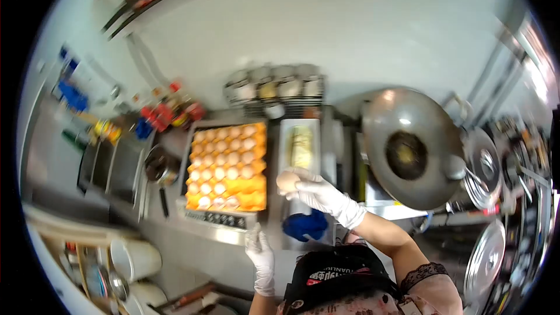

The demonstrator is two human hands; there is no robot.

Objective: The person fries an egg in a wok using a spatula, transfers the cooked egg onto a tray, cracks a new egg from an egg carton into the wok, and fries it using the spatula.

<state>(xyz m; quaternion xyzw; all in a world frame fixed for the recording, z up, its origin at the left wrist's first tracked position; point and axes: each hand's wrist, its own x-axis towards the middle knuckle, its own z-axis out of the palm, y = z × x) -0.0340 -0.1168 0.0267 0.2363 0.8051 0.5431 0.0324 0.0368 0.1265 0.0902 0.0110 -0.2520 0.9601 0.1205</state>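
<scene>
jutting leftward: egg [286, 181] in right grip [318, 192]

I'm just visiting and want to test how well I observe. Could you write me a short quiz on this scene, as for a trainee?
1. Which of the person's hands holds an egg?
2. True or false: in the picture, the wok is to the right of the egg tray.
3. What colour is the egg tray? A) green B) orange C) blue

Key:
1. The right hand.
2. True.
3. B.
</scene>
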